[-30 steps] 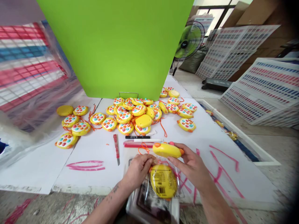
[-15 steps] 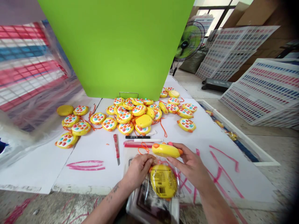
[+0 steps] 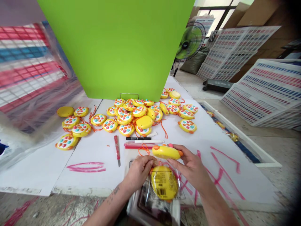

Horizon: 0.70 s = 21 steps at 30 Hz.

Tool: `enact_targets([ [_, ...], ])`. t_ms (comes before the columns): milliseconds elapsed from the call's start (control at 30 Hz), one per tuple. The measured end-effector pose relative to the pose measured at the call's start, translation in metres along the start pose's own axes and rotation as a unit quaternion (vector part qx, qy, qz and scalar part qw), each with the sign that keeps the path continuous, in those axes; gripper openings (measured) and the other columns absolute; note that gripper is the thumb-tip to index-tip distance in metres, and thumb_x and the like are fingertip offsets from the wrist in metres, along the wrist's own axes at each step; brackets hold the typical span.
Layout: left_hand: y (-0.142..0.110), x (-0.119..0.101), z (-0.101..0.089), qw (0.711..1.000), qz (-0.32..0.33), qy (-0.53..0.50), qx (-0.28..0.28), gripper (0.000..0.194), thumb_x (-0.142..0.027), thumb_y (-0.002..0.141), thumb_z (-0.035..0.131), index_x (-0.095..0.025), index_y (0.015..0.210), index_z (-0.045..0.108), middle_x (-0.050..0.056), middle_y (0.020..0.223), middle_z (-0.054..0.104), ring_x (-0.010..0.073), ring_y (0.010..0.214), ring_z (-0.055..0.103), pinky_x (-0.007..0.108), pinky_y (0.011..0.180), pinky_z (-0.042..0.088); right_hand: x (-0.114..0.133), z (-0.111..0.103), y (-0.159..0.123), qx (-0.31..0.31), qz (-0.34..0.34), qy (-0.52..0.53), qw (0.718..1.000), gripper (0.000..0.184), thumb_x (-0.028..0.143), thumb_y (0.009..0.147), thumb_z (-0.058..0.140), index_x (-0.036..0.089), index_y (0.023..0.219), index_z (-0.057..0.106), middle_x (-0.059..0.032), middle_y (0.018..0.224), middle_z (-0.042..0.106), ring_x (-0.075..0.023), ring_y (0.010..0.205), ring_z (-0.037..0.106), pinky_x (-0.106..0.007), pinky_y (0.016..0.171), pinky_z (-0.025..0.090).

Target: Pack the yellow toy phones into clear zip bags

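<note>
My right hand [image 3: 188,164] grips a yellow duck-shaped toy [image 3: 166,152] by its right end, thumb below and fingers behind. An orange cord loop [image 3: 145,150] lies just left of that toy. My left hand [image 3: 140,169] is closed, thumb against fingers, at the top edge of a clear plastic bag [image 3: 178,188]. Inside the bag sits another yellow toy [image 3: 164,183], its back up behind printed text and a barcode. The bag rests over a stack of clear bags [image 3: 150,210] at the table's front edge.
Many yellow toys with coloured buttons [image 3: 125,117] lie heaped before a tall green panel [image 3: 117,47]. A red cutter knife [image 3: 117,150], a black marker [image 3: 138,138] and a white pen [image 3: 149,142] lie nearer me. White crates [image 3: 265,91] and a fan [image 3: 185,45] stand right.
</note>
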<state>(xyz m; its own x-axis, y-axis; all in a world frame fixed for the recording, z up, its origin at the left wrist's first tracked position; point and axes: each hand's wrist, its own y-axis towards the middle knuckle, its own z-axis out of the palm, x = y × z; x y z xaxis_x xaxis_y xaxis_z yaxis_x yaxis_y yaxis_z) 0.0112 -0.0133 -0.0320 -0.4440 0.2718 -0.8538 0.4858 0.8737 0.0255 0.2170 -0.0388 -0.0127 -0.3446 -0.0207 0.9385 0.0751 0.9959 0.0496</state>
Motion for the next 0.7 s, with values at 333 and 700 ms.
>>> enact_targets([
  [333, 0.001, -0.001, 0.001, 1.000, 0.006, -0.011, -0.007, 0.026, -0.023, 0.093, 0.040, -0.022, 0.091, 0.066, 0.000, 0.087, 0.070, 0.0165, 0.081, 0.061, 0.025, 0.077, 0.044, -0.004, 0.005, -0.001, 0.012, 0.016, 0.006, 1.000, 0.042, 0.041, 0.075, 0.067, 0.023, 0.112, 0.056, -0.0046, 0.102, 0.067, -0.0213, 0.094, 0.062, -0.033, 0.083, 0.052],
  [700, 0.001, -0.002, 0.000, 1.000, 0.005, -0.014, -0.008, 0.024, -0.023, 0.093, 0.042, -0.021, 0.089, 0.066, 0.000, 0.083, 0.070, 0.0153, 0.077, 0.061, 0.025, 0.077, 0.044, -0.010, 0.011, -0.002, 0.020, 0.030, 0.013, 0.999, 0.043, 0.040, 0.080, 0.063, 0.023, 0.117, 0.051, -0.0063, 0.107, 0.065, -0.0213, 0.098, 0.061, -0.035, 0.086, 0.050],
])
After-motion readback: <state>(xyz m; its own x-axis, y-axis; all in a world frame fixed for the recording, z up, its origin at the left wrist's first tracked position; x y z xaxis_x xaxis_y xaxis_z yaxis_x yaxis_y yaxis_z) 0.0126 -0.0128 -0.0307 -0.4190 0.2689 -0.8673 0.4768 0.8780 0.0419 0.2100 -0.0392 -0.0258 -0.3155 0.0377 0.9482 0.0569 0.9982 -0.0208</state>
